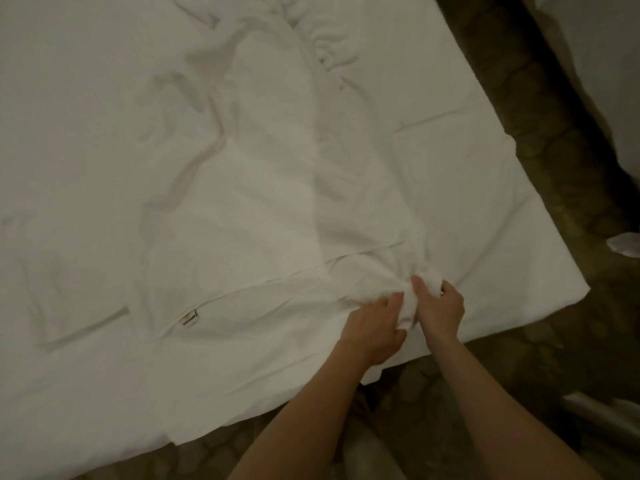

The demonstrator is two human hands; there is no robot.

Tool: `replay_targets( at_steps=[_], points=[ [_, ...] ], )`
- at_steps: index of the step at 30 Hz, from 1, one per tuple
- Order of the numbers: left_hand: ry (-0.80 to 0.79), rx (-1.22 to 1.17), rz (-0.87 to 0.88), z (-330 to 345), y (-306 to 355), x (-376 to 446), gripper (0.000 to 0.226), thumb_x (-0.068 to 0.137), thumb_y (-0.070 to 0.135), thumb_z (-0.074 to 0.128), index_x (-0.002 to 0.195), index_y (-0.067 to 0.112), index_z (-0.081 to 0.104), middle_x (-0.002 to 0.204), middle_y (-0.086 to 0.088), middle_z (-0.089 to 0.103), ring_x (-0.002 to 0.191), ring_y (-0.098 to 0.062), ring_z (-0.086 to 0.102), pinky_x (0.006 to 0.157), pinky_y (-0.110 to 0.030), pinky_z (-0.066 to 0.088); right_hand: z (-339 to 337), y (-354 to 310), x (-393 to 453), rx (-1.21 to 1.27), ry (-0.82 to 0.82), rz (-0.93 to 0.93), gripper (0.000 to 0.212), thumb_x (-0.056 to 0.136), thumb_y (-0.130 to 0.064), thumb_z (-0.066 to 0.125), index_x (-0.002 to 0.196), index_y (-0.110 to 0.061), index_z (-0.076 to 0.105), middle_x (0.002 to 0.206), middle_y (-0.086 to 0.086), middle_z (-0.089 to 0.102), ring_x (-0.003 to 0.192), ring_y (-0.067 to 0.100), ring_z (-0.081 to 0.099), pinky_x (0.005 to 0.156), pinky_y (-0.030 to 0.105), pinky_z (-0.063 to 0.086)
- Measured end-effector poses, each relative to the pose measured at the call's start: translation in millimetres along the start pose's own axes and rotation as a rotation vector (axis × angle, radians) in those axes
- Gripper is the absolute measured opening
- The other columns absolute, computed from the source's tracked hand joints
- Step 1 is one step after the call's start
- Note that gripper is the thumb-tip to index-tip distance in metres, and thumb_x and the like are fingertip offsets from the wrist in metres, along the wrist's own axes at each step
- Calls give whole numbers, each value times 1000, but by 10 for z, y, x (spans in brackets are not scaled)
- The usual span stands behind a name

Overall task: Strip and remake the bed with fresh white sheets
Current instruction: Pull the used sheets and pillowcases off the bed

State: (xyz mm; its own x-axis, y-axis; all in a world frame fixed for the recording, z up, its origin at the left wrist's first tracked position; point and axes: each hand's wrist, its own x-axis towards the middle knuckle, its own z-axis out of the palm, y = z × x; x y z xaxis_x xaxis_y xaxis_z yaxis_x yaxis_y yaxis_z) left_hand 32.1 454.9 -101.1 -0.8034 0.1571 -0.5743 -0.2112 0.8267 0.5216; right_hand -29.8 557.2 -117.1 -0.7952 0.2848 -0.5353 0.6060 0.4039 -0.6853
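A wide white bed (86,98) fills most of the view. On it lies a rumpled white duvet cover (263,188) with a small tan label (189,319) near its lower edge. My left hand (372,329) and my right hand (440,306) both grip a bunched corner of that white fabric (408,303) near the bed's front right corner. The fabric is gathered into a knot-like wad between the two hands. Folds radiate from the wad up across the bed.
The bed's front right corner (575,289) overhangs dark patterned carpet (540,143). More gathered white cloth (329,46) lies at the top middle. A pale object (625,245) sits on the floor at the right edge. White furniture or wall (609,64) stands at the top right.
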Motion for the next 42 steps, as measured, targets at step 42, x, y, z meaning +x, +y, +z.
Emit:
replay_targets(
  at_steps=[42],
  points=[
    [838,-447,-683,-3236,-4121,161,25,89,21,57,113,16,63,110,-5,67,108,-25,59,89,-29,40,3991,-3186,-12,-731,-338,-1185,28,85,-22,58,111,-13,59,120,10,53,111,29,51,87,39,42]
  ],
)
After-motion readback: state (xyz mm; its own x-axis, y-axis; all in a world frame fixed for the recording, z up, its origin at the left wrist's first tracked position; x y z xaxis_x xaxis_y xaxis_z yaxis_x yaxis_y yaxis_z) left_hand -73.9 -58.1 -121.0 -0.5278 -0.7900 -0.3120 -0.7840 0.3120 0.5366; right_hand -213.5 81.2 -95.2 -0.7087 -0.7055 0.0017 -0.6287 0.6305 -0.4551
